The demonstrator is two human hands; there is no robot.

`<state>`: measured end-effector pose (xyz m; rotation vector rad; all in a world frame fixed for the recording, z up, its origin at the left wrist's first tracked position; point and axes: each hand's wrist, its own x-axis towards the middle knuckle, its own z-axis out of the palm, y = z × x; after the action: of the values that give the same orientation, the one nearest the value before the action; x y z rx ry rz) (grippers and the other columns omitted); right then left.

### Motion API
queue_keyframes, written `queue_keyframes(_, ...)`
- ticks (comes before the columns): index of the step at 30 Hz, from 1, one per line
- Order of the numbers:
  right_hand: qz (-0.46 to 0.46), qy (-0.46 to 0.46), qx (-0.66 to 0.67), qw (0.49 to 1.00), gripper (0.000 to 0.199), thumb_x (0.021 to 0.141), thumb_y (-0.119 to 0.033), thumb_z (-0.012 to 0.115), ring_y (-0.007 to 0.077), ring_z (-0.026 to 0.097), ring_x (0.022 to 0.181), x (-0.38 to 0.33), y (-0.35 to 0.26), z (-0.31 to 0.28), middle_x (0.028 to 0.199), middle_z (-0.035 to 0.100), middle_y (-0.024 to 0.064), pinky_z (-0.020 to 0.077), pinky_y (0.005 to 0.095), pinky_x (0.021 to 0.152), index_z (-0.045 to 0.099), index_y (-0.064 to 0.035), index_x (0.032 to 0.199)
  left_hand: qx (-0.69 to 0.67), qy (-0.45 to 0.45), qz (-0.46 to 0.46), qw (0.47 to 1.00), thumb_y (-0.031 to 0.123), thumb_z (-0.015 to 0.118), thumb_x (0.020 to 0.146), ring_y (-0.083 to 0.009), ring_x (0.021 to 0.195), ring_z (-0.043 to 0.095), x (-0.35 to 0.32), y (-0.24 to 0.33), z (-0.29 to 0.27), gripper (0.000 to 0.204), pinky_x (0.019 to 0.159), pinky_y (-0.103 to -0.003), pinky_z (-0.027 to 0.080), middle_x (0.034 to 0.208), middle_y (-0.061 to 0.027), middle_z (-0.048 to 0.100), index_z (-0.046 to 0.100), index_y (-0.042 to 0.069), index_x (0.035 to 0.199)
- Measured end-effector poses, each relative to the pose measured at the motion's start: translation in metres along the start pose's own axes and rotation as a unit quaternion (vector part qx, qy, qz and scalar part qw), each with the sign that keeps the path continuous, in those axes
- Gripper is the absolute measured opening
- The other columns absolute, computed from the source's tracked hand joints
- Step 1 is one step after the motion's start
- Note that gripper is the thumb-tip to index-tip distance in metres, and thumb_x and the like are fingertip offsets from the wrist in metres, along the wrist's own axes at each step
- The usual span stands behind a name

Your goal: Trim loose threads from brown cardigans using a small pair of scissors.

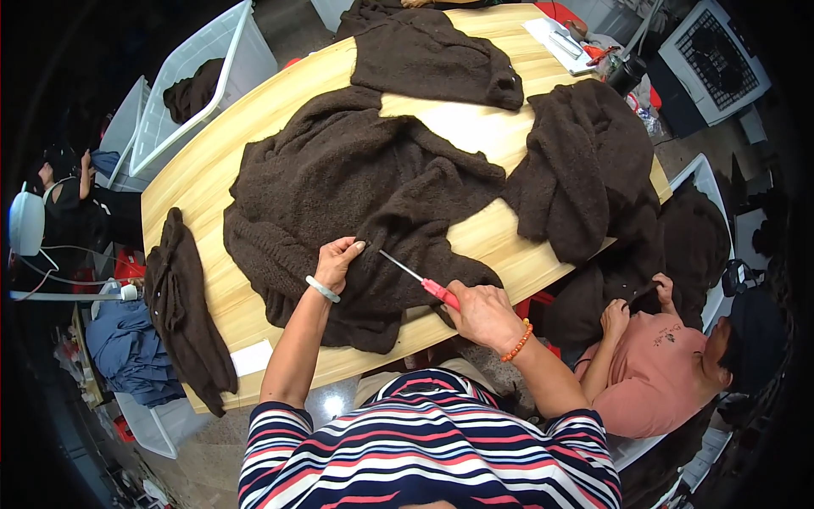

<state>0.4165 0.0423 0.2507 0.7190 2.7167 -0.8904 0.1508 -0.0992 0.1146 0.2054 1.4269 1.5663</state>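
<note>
Pale wood table (186,191), curved at the rim by the lens, with more brown knits at 12 (432,64), 2 (585,161) and between 8 and 9 o'clock (182,314). Bin (246,51) near 10, co-worker (653,365) at 4, busy with similar dark cloth.

Dead centre: brown coat (305,187), sprawled in loose folds. Soft, fuzzy, probably floppy with some drag from the bulk — not slippery, but likely to snag on a sharp tip. Best held by a doubled edge or fold, pulled taut close to the spot being worked.

Left hand (337,259) reaching up from 7 o'clock, fingertips bunched narrow at the cloth; can't tell whether actually pinching anything. Right hand (487,314) coming in from between 4 and 5, palm down, wrapped snugly around the red handle of a slim tool (434,288) — tip aimed at 10, just beside the left fingertips.
</note>
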Motion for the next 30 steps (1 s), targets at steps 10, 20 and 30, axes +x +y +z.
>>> queue_keyframes(10,-0.072,-0.133,-0.001,0.989,0.023,0.087,-0.026,0.061,0.0404,0.066,0.080,-0.005,-0.013,0.007,0.078,0.067,0.0214,0.0507,0.0507,0.073,0.060,-0.0056,0.098,-0.068,0.036,-0.026,0.997,0.015,0.069,0.090,-0.0028,0.054,0.040,-0.015,-0.025,0.008,0.004,0.048,-0.022,0.030,0.066,0.0094,0.051,0.067,0.012,0.091)
queue_keyframes(20,-0.040,-0.014,0.062,0.997,0.021,0.087,-0.018,0.063,0.0406,0.064,0.081,0.025,-0.024,-0.004,0.081,0.065,0.0187,0.0500,0.0475,0.071,0.059,-0.0083,0.105,0.239,-0.360,-0.005,0.902,0.022,0.065,0.094,-0.0133,0.091,0.066,-0.108,0.005,0.006,0.027,0.083,-0.027,0.052,0.094,-0.0064,0.072,0.069,-0.001,0.107)
queue_keyframes(30,-0.039,0.017,0.062,0.997,0.021,0.087,-0.014,0.063,0.0400,0.064,0.081,0.067,-0.058,0.009,0.084,0.065,0.0192,0.0506,0.0456,0.071,0.059,-0.0077,0.107,-0.003,0.424,-0.045,0.905,0.039,0.075,0.083,-0.0167,0.066,0.059,0.036,0.106,-0.225,0.039,0.058,-0.031,0.049,0.083,-0.0093,0.063,0.065,0.003,0.093)
